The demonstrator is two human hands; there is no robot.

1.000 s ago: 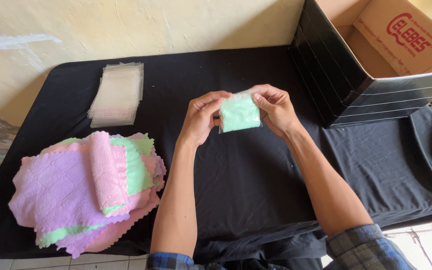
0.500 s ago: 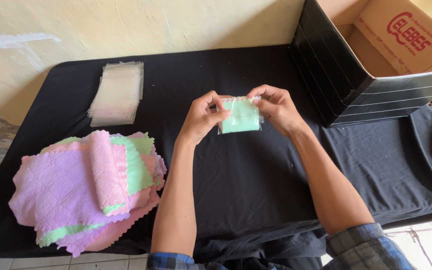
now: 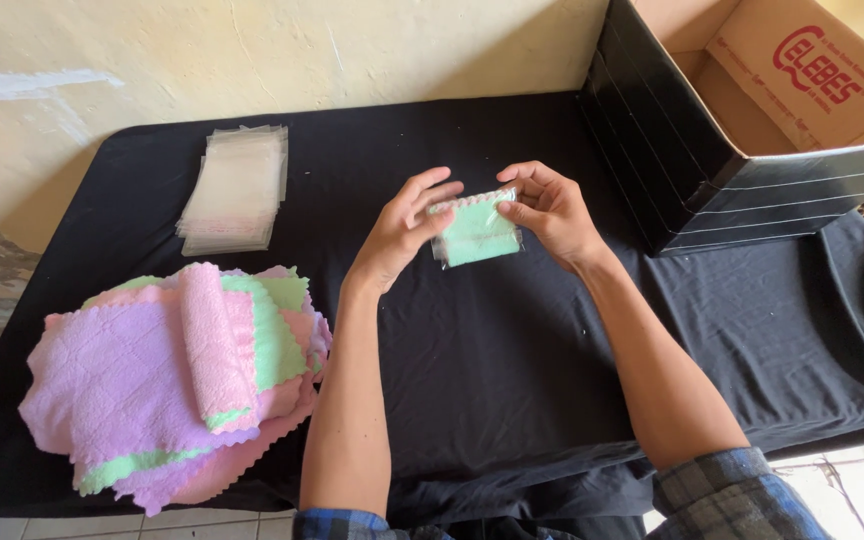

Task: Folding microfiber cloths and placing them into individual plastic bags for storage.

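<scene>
A folded green cloth in a clear plastic bag (image 3: 477,233) is held above the black-covered table (image 3: 512,380), between both hands. My left hand (image 3: 404,226) pinches the bag's left edge, thumb and forefinger at its top corner. My right hand (image 3: 549,211) grips the bag's right side and upper edge with the fingertips. The bag's top edge shows a pinkish scalloped strip.
A stack of clear plastic bags (image 3: 234,190) lies at the back left. A heap of pink, purple and green cloths (image 3: 172,380) sits at the front left. A large open cardboard box with black sides (image 3: 742,120) stands at the back right.
The bagged green cloth has shifted slightly away from me and flattened out. Both hands have moved their fingers toward its top edge.
</scene>
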